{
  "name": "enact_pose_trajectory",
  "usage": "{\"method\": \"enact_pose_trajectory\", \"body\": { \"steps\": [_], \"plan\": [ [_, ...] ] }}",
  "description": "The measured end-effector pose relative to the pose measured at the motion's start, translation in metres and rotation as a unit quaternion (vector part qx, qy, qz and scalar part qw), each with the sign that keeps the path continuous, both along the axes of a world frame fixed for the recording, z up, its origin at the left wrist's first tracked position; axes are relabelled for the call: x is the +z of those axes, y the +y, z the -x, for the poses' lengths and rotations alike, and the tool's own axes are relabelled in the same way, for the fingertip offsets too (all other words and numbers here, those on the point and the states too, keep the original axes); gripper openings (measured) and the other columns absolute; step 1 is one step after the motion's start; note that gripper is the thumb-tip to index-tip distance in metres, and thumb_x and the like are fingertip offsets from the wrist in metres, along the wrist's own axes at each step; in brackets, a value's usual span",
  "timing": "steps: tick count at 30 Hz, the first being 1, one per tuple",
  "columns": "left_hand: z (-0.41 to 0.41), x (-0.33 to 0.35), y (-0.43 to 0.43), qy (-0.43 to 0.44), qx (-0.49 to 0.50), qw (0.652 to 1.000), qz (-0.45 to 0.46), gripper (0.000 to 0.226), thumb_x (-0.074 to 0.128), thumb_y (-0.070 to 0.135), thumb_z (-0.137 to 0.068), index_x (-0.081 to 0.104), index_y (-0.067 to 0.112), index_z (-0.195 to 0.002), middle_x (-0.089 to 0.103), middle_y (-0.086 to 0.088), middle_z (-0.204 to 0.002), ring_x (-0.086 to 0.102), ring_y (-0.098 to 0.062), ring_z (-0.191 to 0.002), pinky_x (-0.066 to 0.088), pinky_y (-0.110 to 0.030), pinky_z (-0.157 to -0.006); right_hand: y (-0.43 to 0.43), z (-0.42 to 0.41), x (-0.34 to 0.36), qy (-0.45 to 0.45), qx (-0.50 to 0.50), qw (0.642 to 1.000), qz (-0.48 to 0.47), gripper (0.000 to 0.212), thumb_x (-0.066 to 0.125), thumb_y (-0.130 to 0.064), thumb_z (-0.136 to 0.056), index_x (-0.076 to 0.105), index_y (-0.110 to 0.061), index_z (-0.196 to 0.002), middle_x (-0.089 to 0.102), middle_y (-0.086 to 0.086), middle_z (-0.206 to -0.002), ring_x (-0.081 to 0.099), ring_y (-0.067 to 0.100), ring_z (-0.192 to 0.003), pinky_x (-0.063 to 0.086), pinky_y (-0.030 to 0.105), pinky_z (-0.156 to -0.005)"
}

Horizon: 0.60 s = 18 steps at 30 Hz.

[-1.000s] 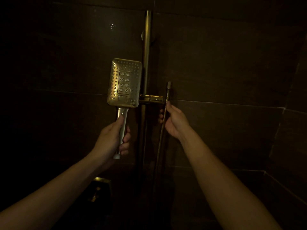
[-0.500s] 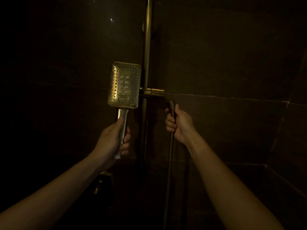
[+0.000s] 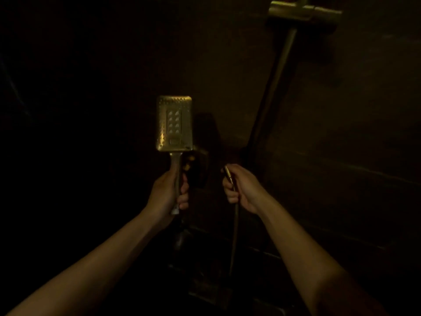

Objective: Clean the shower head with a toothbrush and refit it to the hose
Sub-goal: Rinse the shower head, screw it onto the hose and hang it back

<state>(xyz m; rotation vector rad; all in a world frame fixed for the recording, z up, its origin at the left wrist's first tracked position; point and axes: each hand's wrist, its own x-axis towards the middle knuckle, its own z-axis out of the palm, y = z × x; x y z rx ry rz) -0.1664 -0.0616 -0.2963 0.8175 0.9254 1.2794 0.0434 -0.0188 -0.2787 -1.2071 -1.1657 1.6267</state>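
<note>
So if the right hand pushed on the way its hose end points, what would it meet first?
Probably the dark wall beyond: the right hand aims its hose end up and slightly left, passing just right of the shower head. Depth unclear.

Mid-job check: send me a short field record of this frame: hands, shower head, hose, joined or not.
left hand: grips the shower head by its handle, nozzle face toward the camera
right hand: grips the hose just below its end fitting
connection: shower head and hose apart, not joined
hose: hangs down from the right hand
rail: upper right, on the wall
toothbrush: not in view
light: very dim
</note>
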Motion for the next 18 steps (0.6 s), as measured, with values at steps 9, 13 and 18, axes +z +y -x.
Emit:
{"method": "enact_pose_trajectory", "body": {
  "steps": [9,13,18],
  "plan": [
    [0.046,-0.093,-0.057,-0.048,0.096,0.985,0.136,0.047,0.053,0.062,-0.09,0.051,0.016,-0.078,0.043,0.002,-0.056,0.032,-0.007,-0.039,0.029,-0.018,-0.036,-0.008,0.072,-0.098,-0.089,0.029,0.991,0.092,0.026,0.045,-0.039,-0.102,0.051,-0.014,-0.096,0.049,0.002,-0.062,0.034,0.012,-0.042,0.025,0.023,-0.043],
    [0.048,-0.105,-0.062,-0.053,0.136,0.975,0.167,0.047,0.053,0.062,-0.09,0.049,0.017,-0.08,0.042,0.002,-0.056,0.031,-0.007,-0.039,0.028,-0.018,-0.034,0.006,0.079,-0.123,-0.153,0.099,0.979,0.087,0.025,0.039,-0.031,-0.103,0.053,-0.011,-0.094,0.053,0.005,-0.068,0.037,0.012,-0.04,0.026,0.023,-0.044],
    [0.042,-0.116,-0.044,-0.065,0.216,0.958,0.177,0.05,0.056,0.068,-0.084,0.05,0.018,-0.079,0.043,0.004,-0.057,0.032,-0.006,-0.039,0.028,-0.017,-0.034,0.051,0.085,-0.14,-0.23,0.181,0.954,0.065,0.021,0.039,-0.034,-0.103,0.055,-0.02,-0.1,0.051,0.001,-0.072,0.039,0.009,-0.046,0.032,0.02,-0.04]
  ]
}}
